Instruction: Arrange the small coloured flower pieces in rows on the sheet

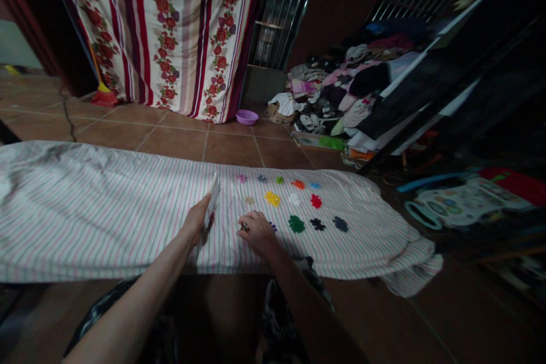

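My left hand (pixel 197 217) grips a thin white flat object (pixel 214 190), held on edge above the cloth; its front face is turned from me, so its kind is unclear. Fingers curled down, my right hand (pixel 259 232) is closed over some small dark-brown pieces (pixel 244 227); what its fingertips pinch is mostly hidden. Partly covered by that hand are dark-blue pieces (pixel 272 227). Small piles lie sorted by colour nearby: dark green (pixel 296 224), black (pixel 317 224), dark grey (pixel 340 223), beige (pixel 249 201), yellow (pixel 272 198), white (pixel 294 199) and red (pixel 315 201).
A striped cloth (pixel 106 210) covers the long low surface. Farther back lie pink (pixel 241 178), grey-blue (pixel 261 178), lime (pixel 279 180), orange (pixel 297 184) and light-blue (pixel 315 185) piles. Beyond are a purple basin (pixel 247 118), floral curtain (pixel 170 34), red broom (pixel 104 96) and clothes heap (pixel 341 85).
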### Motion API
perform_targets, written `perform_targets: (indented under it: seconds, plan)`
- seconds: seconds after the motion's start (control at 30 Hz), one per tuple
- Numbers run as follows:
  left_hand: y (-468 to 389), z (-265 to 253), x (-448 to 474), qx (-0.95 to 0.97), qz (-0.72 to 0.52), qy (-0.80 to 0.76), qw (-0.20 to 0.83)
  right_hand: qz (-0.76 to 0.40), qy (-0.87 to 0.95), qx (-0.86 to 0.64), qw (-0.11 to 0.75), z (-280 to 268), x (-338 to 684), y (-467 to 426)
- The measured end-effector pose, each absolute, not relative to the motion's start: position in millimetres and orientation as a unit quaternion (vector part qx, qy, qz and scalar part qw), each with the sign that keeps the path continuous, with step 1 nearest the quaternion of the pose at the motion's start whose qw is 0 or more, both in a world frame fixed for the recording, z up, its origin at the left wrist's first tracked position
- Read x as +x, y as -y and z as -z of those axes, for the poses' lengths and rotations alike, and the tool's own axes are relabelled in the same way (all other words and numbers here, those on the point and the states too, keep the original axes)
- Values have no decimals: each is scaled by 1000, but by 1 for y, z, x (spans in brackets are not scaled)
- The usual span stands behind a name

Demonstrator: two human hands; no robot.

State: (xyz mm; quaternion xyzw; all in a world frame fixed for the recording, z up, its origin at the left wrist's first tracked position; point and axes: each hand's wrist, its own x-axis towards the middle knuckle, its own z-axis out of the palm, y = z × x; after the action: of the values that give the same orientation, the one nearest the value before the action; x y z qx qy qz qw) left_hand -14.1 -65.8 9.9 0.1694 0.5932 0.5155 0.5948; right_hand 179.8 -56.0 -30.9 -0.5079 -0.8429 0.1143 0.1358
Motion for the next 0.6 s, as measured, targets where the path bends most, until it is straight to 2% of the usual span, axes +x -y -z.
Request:
perform_targets:
  seconds: [0.33, 0.6]
  plan:
    - [64, -16, -16, 153, -508, -612, 587, -129, 841, -492, 183, 35, 190, 57]
    - [56, -10, -21, 150, -494, -617, 593, -156, 829, -522, 126, 28, 200, 62]
